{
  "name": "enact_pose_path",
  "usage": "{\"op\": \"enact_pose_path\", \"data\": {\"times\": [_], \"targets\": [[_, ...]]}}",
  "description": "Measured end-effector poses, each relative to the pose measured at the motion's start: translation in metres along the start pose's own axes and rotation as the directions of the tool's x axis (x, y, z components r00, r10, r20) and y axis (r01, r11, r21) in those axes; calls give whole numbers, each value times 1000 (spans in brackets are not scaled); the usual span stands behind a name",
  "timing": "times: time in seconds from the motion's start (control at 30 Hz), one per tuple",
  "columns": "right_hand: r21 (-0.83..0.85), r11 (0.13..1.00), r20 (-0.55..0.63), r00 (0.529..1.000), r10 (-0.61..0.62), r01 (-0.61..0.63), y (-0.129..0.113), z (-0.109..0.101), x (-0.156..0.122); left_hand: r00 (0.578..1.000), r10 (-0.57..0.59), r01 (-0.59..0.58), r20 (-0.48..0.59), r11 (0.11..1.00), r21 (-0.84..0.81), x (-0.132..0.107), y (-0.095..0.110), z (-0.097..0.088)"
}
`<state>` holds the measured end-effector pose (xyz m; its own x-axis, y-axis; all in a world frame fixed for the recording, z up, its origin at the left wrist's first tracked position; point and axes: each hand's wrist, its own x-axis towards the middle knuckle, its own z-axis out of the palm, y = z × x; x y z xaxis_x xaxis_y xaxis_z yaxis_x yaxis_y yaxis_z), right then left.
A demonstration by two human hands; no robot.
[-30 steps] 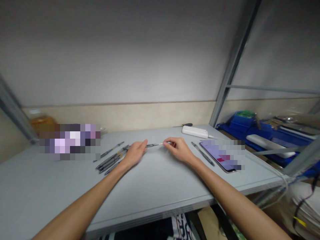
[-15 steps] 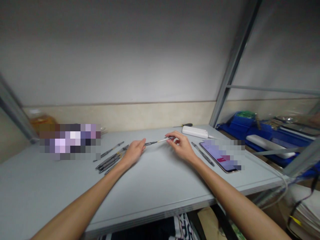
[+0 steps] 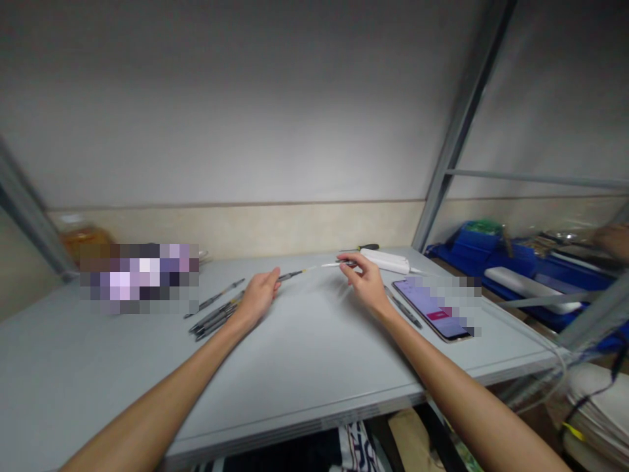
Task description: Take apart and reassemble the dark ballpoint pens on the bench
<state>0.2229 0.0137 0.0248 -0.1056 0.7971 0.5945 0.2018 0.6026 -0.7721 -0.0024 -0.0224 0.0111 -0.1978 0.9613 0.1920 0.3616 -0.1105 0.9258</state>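
My left hand [image 3: 260, 293] is closed around a slim dark pen part [image 3: 291, 276], whose narrow yellowish end points right. My right hand [image 3: 364, 278] pinches another dark pen piece [image 3: 348, 262] with a thin white rod [image 3: 330, 265] sticking out to the left. The two parts face each other end to end above the desk, with a faint, blurred gap between them. Left of my left hand lies a bunch of several dark pens [image 3: 213, 321], and one pen [image 3: 216, 298] rests apart behind them. Another pen [image 3: 405, 308] lies beside my right wrist.
A phone [image 3: 432, 311] lies on the grey desk [image 3: 314, 367] at right. Behind it are a white power strip [image 3: 386, 260] and a screwdriver [image 3: 367, 247]. Blue bins [image 3: 472, 246] stand beyond the metal frame post [image 3: 449, 151]. Another person's hand [image 3: 612, 241] shows at far right.
My hands have moved apart, the left one to the left and the right one to the right. The pen parts, joined in line before, now show a gap between them.
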Motion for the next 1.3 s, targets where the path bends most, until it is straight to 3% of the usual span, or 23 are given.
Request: {"op": "enact_pose_path", "data": {"times": [0.5,1.3], "targets": [[-56,996,80,994,-71,76,-3,2,-5,999,36,-36,20,998,43,-1,-1,2],[-57,996,43,997,-69,71,-2,-1,-3,999,48,-49,14,994,102,-1,-1,1]]}}
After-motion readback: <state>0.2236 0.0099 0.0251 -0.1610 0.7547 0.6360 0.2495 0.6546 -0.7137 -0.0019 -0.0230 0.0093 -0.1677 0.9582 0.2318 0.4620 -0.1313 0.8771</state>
